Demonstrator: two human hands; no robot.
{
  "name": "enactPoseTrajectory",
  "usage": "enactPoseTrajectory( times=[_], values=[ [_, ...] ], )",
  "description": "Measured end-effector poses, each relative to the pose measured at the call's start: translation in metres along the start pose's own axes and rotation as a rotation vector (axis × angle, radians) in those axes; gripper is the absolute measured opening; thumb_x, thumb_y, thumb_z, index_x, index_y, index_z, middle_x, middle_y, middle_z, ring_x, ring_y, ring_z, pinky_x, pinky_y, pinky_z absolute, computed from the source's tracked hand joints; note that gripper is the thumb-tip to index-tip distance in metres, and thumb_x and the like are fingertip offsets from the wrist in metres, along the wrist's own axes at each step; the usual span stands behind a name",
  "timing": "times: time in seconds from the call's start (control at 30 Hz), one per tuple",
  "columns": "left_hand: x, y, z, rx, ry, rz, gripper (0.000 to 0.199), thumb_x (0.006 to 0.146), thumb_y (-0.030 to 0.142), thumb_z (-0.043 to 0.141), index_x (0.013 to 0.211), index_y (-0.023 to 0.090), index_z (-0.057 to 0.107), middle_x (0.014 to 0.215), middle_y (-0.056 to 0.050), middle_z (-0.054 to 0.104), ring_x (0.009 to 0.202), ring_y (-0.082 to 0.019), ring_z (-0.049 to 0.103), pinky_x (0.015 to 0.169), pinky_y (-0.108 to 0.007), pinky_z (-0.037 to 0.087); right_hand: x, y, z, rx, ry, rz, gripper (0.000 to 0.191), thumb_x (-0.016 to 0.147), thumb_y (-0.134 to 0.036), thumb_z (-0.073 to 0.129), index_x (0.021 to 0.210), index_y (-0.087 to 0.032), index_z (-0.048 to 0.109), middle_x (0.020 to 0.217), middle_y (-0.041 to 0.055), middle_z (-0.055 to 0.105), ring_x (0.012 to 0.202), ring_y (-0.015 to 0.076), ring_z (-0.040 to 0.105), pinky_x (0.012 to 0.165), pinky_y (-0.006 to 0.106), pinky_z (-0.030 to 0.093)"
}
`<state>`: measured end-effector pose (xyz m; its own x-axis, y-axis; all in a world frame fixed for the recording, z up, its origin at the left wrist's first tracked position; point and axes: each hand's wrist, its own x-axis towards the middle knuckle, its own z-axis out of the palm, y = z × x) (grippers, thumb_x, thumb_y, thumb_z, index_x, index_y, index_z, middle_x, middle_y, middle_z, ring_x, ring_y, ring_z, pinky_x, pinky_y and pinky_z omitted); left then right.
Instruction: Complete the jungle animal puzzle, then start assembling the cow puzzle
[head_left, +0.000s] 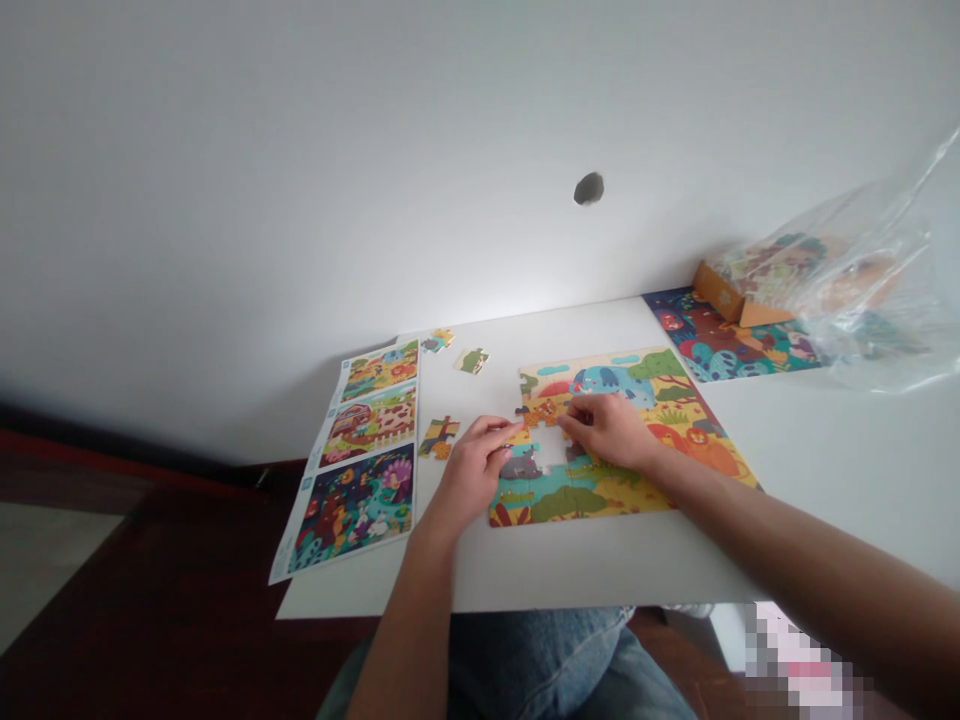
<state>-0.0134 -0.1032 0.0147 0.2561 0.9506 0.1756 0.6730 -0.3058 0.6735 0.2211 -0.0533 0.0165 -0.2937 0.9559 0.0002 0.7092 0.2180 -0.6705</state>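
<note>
A jigsaw puzzle [577, 500] with elephant and lion pictures lies on the white table, with a white gap inside its left part. At the upper edge of this gap sits a leopard-patterned puzzle piece [541, 411]. My right hand [611, 430] reaches over the puzzle from the right, its thumb and fingertips pinched at that piece's right side. Beside the puzzle's left edge rests my left hand [480, 462], fingers stretched out and tips touching the edge near the same piece. The exact contact under the right fingertips is hidden.
Loose pieces lie left of the puzzle: a tree piece [439, 438], a green piece [472, 360] and a small group [438, 341] farther back. A picture sheet [306, 525] overhangs the left table edge. At right, a box [720, 292] and clear plastic bag [862, 340] rest on a dark picture [739, 350].
</note>
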Motion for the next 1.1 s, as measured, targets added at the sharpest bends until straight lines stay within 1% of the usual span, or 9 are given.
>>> enactPoseTrajectory(
  times=[0.2,0.37,0.47,0.6,0.73,0.87,1.0,1.1],
  values=[
    [-0.001,-0.007,0.001,0.063,0.039,0.037,0.052,0.087,0.003,0.044,0.127,0.027,0.066,0.116,-0.006,0.062,0.109,-0.019,0.059,0.098,-0.037,0.051,0.000,0.001,0.000,-0.002,0.005,0.000,0.030,0.086,-0.039,0.056,0.064,-0.019,0.062,0.062,-0.0006,0.063,0.056,0.0114,0.050,0.055,0.025,0.030],
    [-0.001,-0.007,0.003,0.065,0.050,0.036,0.055,0.085,0.000,0.042,0.128,0.026,0.065,0.117,-0.007,0.060,0.111,-0.019,0.058,0.099,-0.037,0.050,0.001,0.002,0.000,0.010,0.007,-0.009,0.030,0.086,-0.039,0.056,0.064,-0.019,0.062,0.062,-0.0009,0.062,0.056,0.0115,0.050,0.055,0.025,0.031],
    [-0.001,-0.005,0.002,0.066,0.045,0.028,0.055,0.085,0.000,0.041,0.128,0.026,0.065,0.118,-0.007,0.059,0.112,-0.019,0.058,0.099,-0.035,0.050,0.001,0.003,0.000,0.010,0.008,-0.012,0.030,0.086,-0.039,0.056,0.064,-0.019,0.062,0.062,-0.0009,0.062,0.056,0.0113,0.050,0.055,0.025,0.031],
    [-0.001,-0.004,0.000,0.053,0.005,0.031,0.054,0.086,0.000,0.041,0.126,0.025,0.066,0.117,-0.007,0.059,0.111,-0.019,0.058,0.099,-0.034,0.050,0.001,0.003,0.000,0.005,0.008,-0.018,0.030,0.086,-0.039,0.056,0.063,-0.019,0.061,0.061,-0.0008,0.061,0.055,0.0113,0.049,0.055,0.025,0.030],
    [-0.002,-0.007,0.001,0.099,-0.006,0.023,0.052,0.086,0.001,0.043,0.125,0.026,0.068,0.118,-0.007,0.059,0.112,-0.021,0.056,0.101,-0.038,0.047,0.001,0.003,0.000,0.004,0.004,-0.013,0.031,0.086,-0.040,0.055,0.063,-0.019,0.061,0.061,-0.0010,0.062,0.056,0.0113,0.049,0.055,0.025,0.030],
    [-0.003,-0.010,-0.002,0.202,0.026,0.034,0.042,0.086,0.006,0.051,0.115,0.028,0.073,0.120,-0.007,0.058,0.115,-0.024,0.052,0.107,-0.046,0.041,0.001,0.003,0.000,-0.004,0.003,-0.013,0.030,0.086,-0.039,0.055,0.064,-0.020,0.061,0.060,-0.0014,0.061,0.055,0.0113,0.049,0.055,0.025,0.030],
    [-0.005,-0.004,-0.009,0.200,0.076,0.093,0.031,0.089,0.011,0.054,0.099,0.028,0.078,0.126,-0.005,0.056,0.115,-0.024,0.050,0.106,-0.046,0.041,0.001,0.002,0.001,0.006,0.007,-0.017,0.030,0.086,-0.039,0.055,0.064,-0.019,0.062,0.062,-0.0013,0.062,0.056,0.0109,0.049,0.055,0.024,0.030],
    [-0.007,0.002,-0.012,0.225,0.046,0.116,0.027,0.087,0.013,0.058,0.089,0.030,0.079,0.129,-0.004,0.057,0.119,-0.026,0.049,0.107,-0.049,0.038,0.000,0.001,0.000,0.007,0.002,-0.016,0.030,0.086,-0.038,0.055,0.063,-0.019,0.060,0.059,-0.0018,0.060,0.054,0.0103,0.047,0.055,0.025,0.029]
  ],
)
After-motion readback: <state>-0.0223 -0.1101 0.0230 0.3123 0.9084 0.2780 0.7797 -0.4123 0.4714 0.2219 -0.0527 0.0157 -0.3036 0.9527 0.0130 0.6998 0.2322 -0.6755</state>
